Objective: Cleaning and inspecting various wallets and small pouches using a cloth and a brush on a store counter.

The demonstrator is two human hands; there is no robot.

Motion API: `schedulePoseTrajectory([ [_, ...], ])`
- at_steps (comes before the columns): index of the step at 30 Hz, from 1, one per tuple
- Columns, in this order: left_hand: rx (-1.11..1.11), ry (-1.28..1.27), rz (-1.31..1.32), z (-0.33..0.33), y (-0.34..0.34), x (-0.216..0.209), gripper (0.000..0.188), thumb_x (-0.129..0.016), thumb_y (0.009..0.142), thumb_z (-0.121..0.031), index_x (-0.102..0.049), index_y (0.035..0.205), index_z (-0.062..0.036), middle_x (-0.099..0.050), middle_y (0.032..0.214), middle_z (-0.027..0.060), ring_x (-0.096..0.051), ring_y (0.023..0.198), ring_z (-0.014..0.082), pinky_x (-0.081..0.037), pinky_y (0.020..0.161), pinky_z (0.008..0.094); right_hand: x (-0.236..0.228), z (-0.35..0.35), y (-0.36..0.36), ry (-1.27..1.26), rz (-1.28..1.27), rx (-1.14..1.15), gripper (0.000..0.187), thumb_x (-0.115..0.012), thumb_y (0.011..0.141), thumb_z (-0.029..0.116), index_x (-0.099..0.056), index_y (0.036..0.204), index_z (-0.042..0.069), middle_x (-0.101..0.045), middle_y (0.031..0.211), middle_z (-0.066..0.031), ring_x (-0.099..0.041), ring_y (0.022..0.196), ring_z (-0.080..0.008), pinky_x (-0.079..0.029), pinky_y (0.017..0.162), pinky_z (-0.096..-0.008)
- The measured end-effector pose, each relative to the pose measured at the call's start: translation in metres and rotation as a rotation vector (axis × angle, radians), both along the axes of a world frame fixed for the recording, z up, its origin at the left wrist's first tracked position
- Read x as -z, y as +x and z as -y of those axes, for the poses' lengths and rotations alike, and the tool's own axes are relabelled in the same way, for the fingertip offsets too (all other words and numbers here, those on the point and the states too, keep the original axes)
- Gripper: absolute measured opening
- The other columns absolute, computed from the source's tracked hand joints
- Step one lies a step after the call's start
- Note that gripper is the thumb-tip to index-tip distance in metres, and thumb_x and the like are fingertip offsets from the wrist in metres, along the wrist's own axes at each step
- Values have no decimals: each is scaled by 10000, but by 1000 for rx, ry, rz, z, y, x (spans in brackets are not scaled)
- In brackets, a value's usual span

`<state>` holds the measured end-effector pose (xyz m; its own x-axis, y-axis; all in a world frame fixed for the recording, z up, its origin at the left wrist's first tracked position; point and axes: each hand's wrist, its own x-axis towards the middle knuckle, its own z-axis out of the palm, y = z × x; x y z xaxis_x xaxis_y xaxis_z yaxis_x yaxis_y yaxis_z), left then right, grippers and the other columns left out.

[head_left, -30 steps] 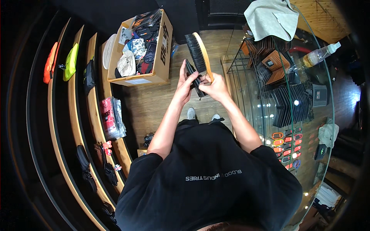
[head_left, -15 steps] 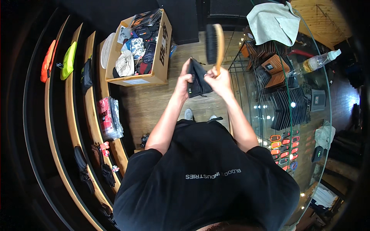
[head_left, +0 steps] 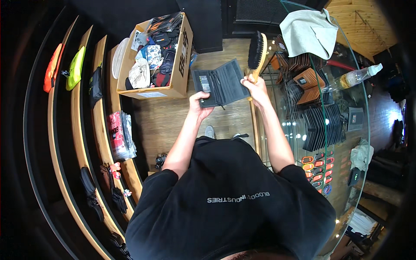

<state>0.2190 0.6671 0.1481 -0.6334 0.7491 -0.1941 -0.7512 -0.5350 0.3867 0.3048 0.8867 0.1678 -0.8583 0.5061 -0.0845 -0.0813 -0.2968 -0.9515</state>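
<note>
A black wallet (head_left: 228, 82) lies unfolded between my hands, its inner card slots facing up. My left hand (head_left: 200, 105) is closed on its left half, the thumb pressing on the inside near a pale printed card or label (head_left: 204, 83). On the far side, my right hand (head_left: 256, 89) grips a wooden-handled brush (head_left: 258, 52) and pinches the wallet's right edge at the same time. Dark bristles point left, away from the pale wooden back. The brush stands up beyond my fingers, apart from the wallet.
At the far left a cardboard box (head_left: 185, 65) holds caps and packed goods. Curved wooden shelves (head_left: 78, 117) with bright pouches line the left. On my right a glass display case (head_left: 281, 143) contains wallets; a grey cloth (head_left: 308, 32) and a spray bottle (head_left: 357, 77) rest on top.
The wallet has gone from partly folded to spread open and turned with its inside up. My right hand has shifted right with the brush, which is no longer blurred.
</note>
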Motion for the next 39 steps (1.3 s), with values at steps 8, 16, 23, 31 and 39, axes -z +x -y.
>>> schedulePoseTrajectory([
  [8,13,-147,-11,2,-9,10,415,-493,785,-51,-552,1178,69,-641,1133,177,-619,1063,310,-454,1017,428,-44,27,13,1243,480,56,378,-537,962,331,-599,830,-17,-613,869,-188,-645,797,-358,-523,691,-470],
  [16,-112,-36,-31,-16,-7,1,626,-420,989,-539,-462,1366,-41,-585,1287,122,-565,1189,258,-411,1069,452,-58,94,-6,1011,448,-182,393,-454,1000,343,-592,896,-10,-642,749,-293,-652,758,-459,-513,675,-564],
  [23,-198,-208,28,7,-23,-6,662,-440,912,-679,-550,1175,-82,-641,999,82,-637,942,223,-540,845,409,-69,88,64,758,425,-477,378,-467,1001,339,-581,924,-13,-607,710,-249,-619,721,-441,-466,658,-508],
  [31,-5,-29,-172,-7,6,-16,647,-302,1018,-539,-384,1432,-49,-517,1390,131,-512,1278,250,-403,1093,432,-86,73,-13,1175,406,-155,398,-516,964,366,-632,896,-9,-651,706,-253,-667,680,-433,-547,637,-510],
  [39,-166,159,2,15,1,-41,630,-468,969,-518,-454,1404,-64,-524,1400,110,-470,1306,287,-291,1135,482,-60,50,0,874,425,-116,397,-497,999,343,-608,842,-5,-604,648,-230,-623,604,-402,-466,572,-476],
])
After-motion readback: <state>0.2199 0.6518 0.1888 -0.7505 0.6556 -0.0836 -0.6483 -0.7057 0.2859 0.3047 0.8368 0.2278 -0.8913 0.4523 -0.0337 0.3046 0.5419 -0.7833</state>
